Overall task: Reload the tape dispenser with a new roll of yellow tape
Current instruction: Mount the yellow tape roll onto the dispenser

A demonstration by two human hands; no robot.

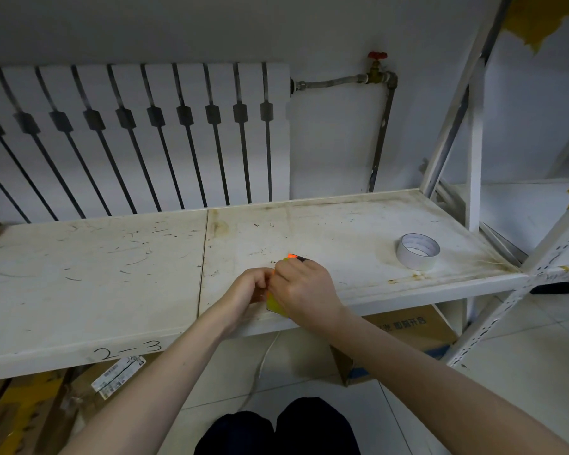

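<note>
Both hands meet over the front edge of a white shelf (112, 274). My right hand (304, 289) wraps over a tape dispenser (293, 257), of which only an orange and black tip shows past the fingers. A yellow roll of tape (275, 305) peeks out below that hand. My left hand (252, 289) has its fingers curled against the yellow roll from the left. Most of the dispenser is hidden by the hands.
A white tape roll (418, 251) lies on the shelf to the right. A radiator (138, 133) and a pipe with a red valve (377, 55) stand behind. A white rack post (473, 142) rises at the right. Cardboard boxes (408, 336) sit on the floor below.
</note>
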